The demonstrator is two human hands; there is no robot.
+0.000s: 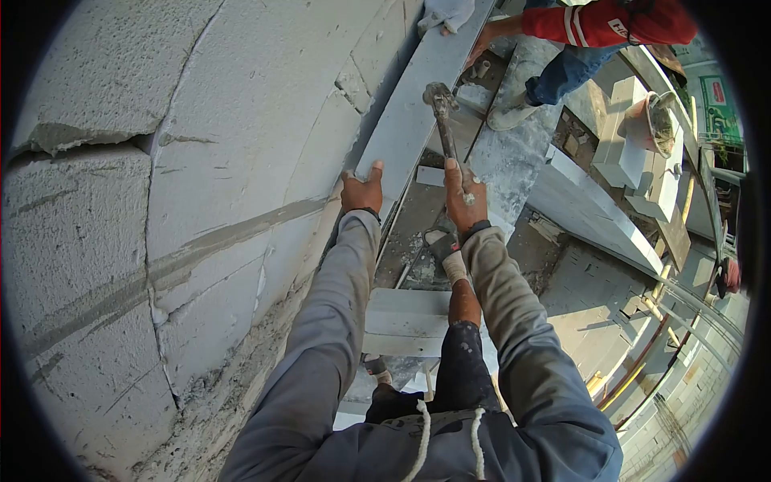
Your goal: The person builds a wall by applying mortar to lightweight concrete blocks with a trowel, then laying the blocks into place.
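My right hand (466,197) is closed round the handle of a hammer (443,120), its mortar-caked head pointing away from me. My left hand (363,193) grips the near end of a long, flat grey slab (430,92), thumb on its top face and fingers mostly hidden. The slab runs away from me beside the pale block wall (233,161). Close to its far end is a co-worker's bare hand (479,46), and a whitish gloved hand or cloth (447,14) lies against its far left edge.
A co-worker in a red sleeve (590,24) stands on the dusty planks (514,145). Pale blocks (622,132) and a mortar-smeared bucket (652,122) stand to the right. Another block (408,321) lies near my feet. Gaps show between planks, with scaffold poles (683,297) lower right.
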